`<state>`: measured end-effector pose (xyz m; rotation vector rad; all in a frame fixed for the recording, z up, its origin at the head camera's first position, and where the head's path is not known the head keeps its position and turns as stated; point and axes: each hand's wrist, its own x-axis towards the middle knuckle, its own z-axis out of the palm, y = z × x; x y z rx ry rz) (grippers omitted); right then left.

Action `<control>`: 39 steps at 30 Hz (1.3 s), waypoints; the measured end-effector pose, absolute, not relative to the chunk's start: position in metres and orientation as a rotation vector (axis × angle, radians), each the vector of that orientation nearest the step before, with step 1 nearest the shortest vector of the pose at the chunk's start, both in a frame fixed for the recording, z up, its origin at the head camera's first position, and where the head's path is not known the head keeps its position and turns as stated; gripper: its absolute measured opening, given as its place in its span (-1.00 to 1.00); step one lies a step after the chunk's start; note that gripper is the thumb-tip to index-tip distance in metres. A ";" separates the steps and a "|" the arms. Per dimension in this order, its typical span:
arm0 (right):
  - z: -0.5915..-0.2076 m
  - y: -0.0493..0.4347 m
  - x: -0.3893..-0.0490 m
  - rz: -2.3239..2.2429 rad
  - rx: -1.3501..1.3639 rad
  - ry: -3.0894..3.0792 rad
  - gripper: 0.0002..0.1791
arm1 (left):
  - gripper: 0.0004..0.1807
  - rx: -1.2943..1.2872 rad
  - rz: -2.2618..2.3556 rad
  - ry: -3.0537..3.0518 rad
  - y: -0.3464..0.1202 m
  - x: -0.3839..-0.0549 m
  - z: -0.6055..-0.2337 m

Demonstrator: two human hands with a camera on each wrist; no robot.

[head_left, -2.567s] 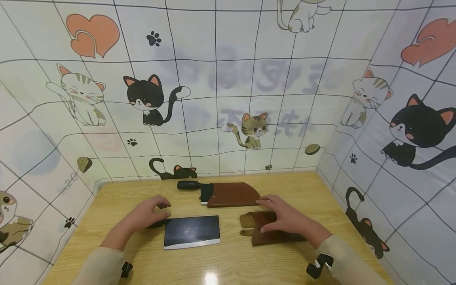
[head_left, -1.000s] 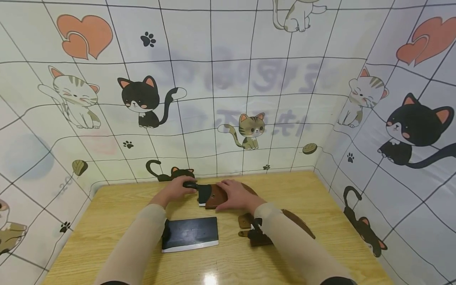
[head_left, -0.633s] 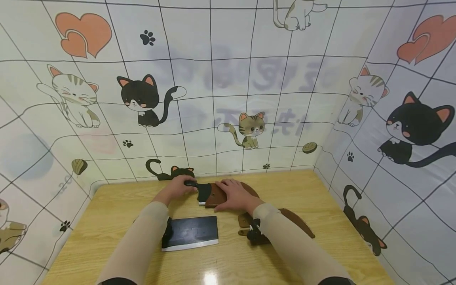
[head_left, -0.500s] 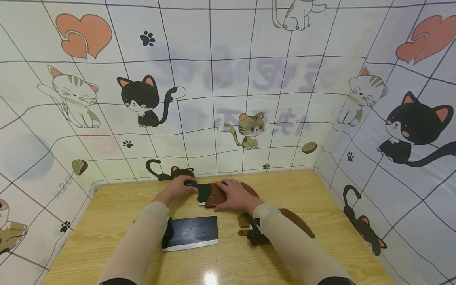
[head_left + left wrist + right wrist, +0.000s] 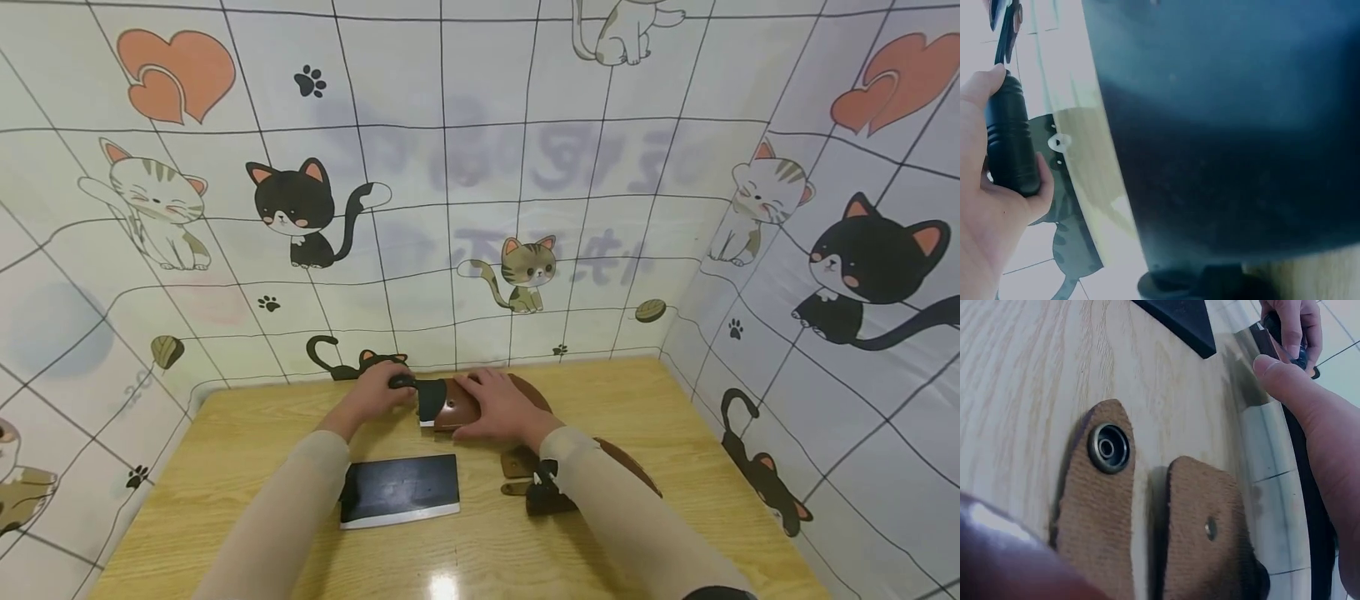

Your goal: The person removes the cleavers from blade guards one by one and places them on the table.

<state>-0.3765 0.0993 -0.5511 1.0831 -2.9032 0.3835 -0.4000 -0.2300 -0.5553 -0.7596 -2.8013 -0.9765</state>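
At the back of the table, my left hand (image 5: 372, 393) grips the black handle (image 5: 1010, 140) of a cleaver (image 5: 431, 401), its thumb lying along the handle in the left wrist view. A brown leather sheath (image 5: 456, 408) covers most of that blade; only the black heel with a thin silver edge shows. My right hand (image 5: 504, 410) holds the sheath, fingers over its top and thumb at the near edge, hiding its middle. Nearer me lies a second, bare cleaver (image 5: 401, 492) with a black blade; my left forearm hides its handle.
A second brown leather sheath (image 5: 630, 463) lies under my right forearm. Its snap strap (image 5: 1099, 506) and flap (image 5: 1205, 519) point left. Cat-print cloth walls (image 5: 480, 167) stand around the wooden table (image 5: 480, 558) at the back and sides.
Both hands went from beside the bare cleaver and loose sheath to the sheathed cleaver at the back and took hold of it. Since half a second ago it has risen and tilted slightly.
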 end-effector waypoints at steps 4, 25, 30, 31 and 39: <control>-0.545 0.102 -0.374 0.368 1.084 -2.860 0.28 | -0.59 -0.699 -0.938 -2.791 -0.222 -0.390 -0.543; -0.522 0.112 -0.352 0.279 1.108 -2.747 0.29 | -0.59 -0.506 -0.900 -2.789 -0.204 -0.348 -0.516; -0.520 0.114 -0.349 0.278 1.118 -2.724 0.28 | -0.57 -0.507 -0.901 -2.778 -0.202 -0.342 -0.512; -0.520 0.114 -0.348 0.271 1.117 -2.722 0.27 | -0.57 -0.507 -0.896 -2.774 -0.202 -0.342 -0.511; -0.519 0.115 -0.347 0.273 1.113 -2.718 0.29 | -0.60 -0.520 -0.877 -2.739 -0.202 -0.338 -0.509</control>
